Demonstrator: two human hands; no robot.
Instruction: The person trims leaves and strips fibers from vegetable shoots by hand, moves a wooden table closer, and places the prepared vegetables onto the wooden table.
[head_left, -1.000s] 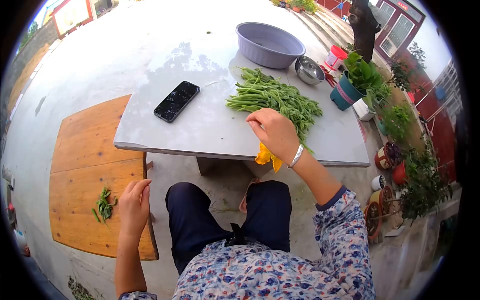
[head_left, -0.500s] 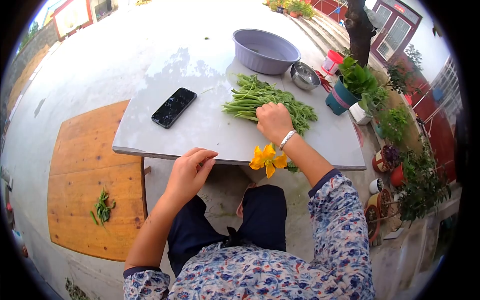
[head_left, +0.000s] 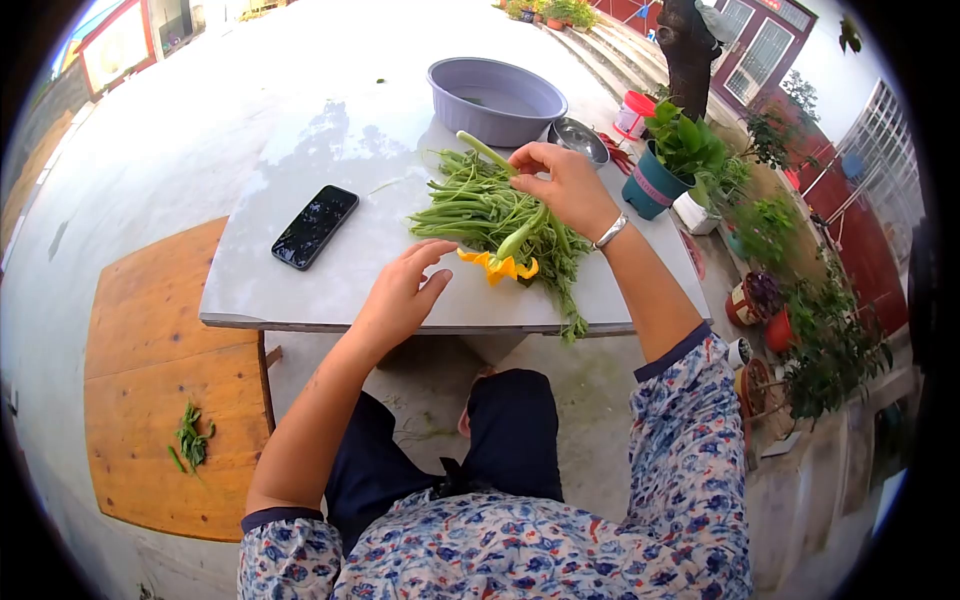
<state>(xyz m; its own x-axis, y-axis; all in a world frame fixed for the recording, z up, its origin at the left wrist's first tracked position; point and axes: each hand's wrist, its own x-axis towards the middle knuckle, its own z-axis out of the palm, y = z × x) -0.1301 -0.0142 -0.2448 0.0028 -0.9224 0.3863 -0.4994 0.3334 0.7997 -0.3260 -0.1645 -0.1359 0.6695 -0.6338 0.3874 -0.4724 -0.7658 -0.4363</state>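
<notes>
Well, containers first?

— Purple basin [head_left: 490, 126] toward the far right of the grey desk [head_left: 345, 297]; small dark scrap [head_left: 472, 101] inside, by its left wall. Steel bowl [head_left: 596, 152] just beside it, contents unclear. Teal pot [head_left: 655, 187] at the right edge, leafy plant [head_left: 687, 146] in it.

Materials, shapes?

— Basin smooth, wide-mouthed; bowl thin and shiny. Heap of greens [head_left: 460, 217] right of the desk's middle: slim stalks pointing left, a leafy tip hanging over the near edge. Yellow flower [head_left: 500, 268] at the heap's near side, ragged petals turned down, thick pale-green base. Phone [head_left: 315, 228] flat, glossy black, near the left edge.

Hands?

— Right hand [head_left: 572, 187]: thumb and fingers pinching a green stem [head_left: 484, 149] above the heap, blunt end up and left. Left hand [head_left: 398, 292]: holding nothing, fingers curved, thumb apart, just beside the petals.

Changed since half a second ago?

— Right hand has lifted off the heap, stem now showing. Flower was face-on at the near edge; now side-on, over the desk. Left hand has moved farther in past that edge.
</notes>
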